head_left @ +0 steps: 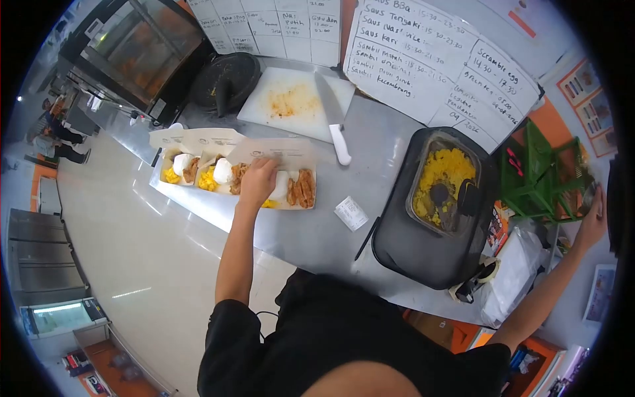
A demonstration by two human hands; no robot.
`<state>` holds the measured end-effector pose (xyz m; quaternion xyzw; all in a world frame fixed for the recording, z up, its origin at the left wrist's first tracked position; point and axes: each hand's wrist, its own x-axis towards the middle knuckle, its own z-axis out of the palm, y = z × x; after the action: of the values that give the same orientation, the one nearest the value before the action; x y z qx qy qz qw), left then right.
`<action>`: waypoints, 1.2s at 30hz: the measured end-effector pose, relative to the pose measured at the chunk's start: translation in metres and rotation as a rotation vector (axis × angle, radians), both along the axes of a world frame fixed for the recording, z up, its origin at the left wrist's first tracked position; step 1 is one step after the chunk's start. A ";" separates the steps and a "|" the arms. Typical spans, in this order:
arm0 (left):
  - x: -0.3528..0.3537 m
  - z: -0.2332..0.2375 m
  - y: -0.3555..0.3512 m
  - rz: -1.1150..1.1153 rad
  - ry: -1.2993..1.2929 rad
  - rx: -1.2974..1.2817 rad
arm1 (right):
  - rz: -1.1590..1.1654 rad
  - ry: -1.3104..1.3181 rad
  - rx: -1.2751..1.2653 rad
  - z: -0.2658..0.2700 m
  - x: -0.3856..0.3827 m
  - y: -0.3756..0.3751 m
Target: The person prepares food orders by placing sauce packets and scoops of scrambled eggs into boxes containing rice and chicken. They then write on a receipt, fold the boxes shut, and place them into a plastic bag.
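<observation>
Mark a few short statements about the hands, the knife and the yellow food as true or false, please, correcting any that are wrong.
1. The left hand is at the open food boxes. True.
2. The right hand holds the knife. False: the right hand is beside the green baskets; the knife lies with its blade on the cutting board.
3. A paper slip lies on the metal counter. True.
4. The yellow food is in a round red bowl. False: the yellow food is in a clear, roughly rectangular container.

The right whiteboard [430,73] carries "Saus Kari" and "Scramble egg", with times. On the left whiteboard [271,26] is written "putih" and "Gyudon".
</observation>
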<state>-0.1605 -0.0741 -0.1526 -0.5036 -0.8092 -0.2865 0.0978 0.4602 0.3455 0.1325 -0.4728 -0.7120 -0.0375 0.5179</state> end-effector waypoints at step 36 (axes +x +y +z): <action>-0.232 0.022 -0.125 -0.063 -0.699 -0.068 | 0.919 -0.050 -0.737 -0.302 -0.724 -0.436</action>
<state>-0.3921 -0.1993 -0.1302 -0.4027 -0.7868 -0.4174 -0.2109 -0.2638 -0.0902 -0.1691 -0.2637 -0.8218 0.4296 0.2655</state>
